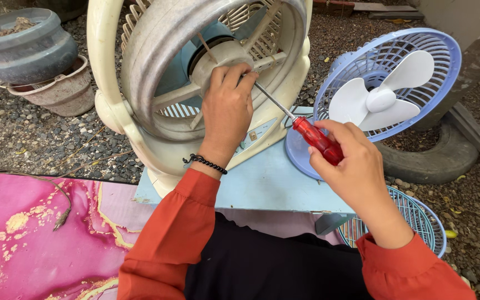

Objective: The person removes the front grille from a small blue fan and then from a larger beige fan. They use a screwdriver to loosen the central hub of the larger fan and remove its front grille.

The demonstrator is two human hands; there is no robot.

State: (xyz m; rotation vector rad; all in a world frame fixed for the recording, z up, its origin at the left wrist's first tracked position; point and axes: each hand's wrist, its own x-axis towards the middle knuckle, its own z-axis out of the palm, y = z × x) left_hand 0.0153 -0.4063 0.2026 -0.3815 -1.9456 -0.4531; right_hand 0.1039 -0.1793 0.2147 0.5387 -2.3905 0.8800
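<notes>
red plastic fills the right hand [351, 161]: its fingers [329, 129] are curled tight around the handle of a screwdriver [306, 130], whose metal shaft slants up-left to the hub [218, 58] of a cream box fan [140, 128]. the tip is hidden by the left hand [228, 108], whose fingers [231, 72] are pressed together against the hub, a black bead bracelet [205, 163] on the wrist. the cream fan stands tilted on a pale blue table [262, 186]. just right of it sits a small blue fan [387, 83] with white blades. a blue grille [418, 219] lies near the right sleeve. grey pots [29, 50] stand on the gravel, far left.
</notes>
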